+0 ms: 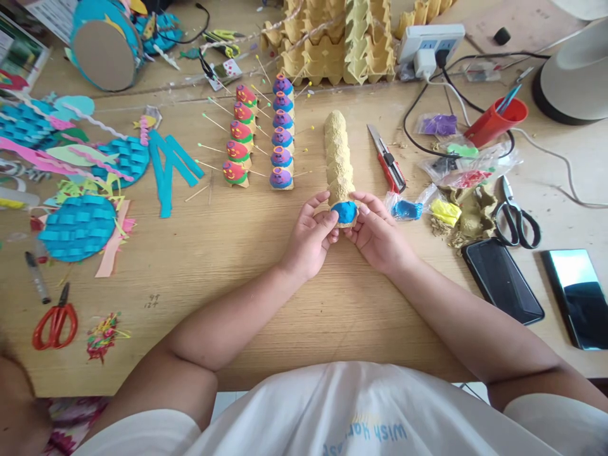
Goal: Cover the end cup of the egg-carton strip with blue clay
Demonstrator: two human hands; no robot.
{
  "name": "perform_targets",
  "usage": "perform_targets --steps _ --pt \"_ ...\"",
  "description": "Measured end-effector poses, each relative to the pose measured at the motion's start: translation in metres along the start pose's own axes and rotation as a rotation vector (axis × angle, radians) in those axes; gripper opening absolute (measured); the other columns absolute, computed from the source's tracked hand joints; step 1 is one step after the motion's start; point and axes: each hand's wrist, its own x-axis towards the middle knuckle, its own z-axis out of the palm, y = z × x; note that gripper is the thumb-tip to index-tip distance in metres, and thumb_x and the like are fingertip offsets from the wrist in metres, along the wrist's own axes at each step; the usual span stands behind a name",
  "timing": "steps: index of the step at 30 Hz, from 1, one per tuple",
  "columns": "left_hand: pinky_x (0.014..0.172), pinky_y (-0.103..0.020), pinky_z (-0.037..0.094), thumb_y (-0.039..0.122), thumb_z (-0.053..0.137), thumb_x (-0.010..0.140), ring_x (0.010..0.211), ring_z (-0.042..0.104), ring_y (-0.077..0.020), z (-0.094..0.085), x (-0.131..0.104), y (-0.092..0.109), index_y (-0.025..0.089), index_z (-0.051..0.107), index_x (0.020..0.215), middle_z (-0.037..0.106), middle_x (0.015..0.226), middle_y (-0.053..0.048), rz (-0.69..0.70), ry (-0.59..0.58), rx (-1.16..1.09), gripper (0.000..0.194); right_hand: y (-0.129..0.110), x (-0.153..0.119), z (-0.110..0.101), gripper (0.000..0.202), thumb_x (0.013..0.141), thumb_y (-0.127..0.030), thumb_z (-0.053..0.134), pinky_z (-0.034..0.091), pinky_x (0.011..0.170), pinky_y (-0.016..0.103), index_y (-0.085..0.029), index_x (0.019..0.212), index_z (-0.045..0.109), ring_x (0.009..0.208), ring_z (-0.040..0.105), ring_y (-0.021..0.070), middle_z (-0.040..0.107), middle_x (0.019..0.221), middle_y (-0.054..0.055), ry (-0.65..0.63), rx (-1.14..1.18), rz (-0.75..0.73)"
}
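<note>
A plain egg-carton strip lies lengthwise in front of me, with blue clay spread over its nearest cup. My left hand grips the left side of that cup, its thumb against the clay. On the right side, my right hand holds the same cup between thumb and fingers. Two decorated strips stand to the left: one with red and green cups, one with purple and blue cups, both with pins sticking out.
A red utility knife, blue clay packet, yellow clay, black scissors and two phones are at right. Left are woven blue paper discs and red scissors. Egg cartons stand behind.
</note>
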Motion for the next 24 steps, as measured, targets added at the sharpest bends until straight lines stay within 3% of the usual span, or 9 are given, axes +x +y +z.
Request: perform_targets --steps 8,24 --pt "0.059 -0.020 0.046 0.042 0.102 0.073 0.064 0.055 -0.0061 -0.0041 0.0027 -0.0048 0.025 0.079 0.112 0.073 0.082 0.003 0.011 -0.082 0.039 0.048 0.0015 0.0038 -0.0096 0.045 0.086 -0.044 0.092 0.063 0.076 0.030 -0.033 0.116 0.060 0.081 0.076 0.0137 0.079 0.094 -0.009 -0.051 0.043 0.090" --pt "0.060 -0.019 0.047 0.039 0.102 0.074 0.064 0.055 -0.0059 -0.0042 0.0044 -0.0047 0.023 0.081 0.108 0.071 0.080 0.003 -0.015 -0.117 0.040 0.044 -0.0025 0.0054 -0.0086 0.052 0.079 -0.041 0.096 0.062 0.077 0.035 -0.034 0.108 0.053 0.080 0.074 0.0166 0.077 0.095 -0.009 -0.076 0.096 0.151"
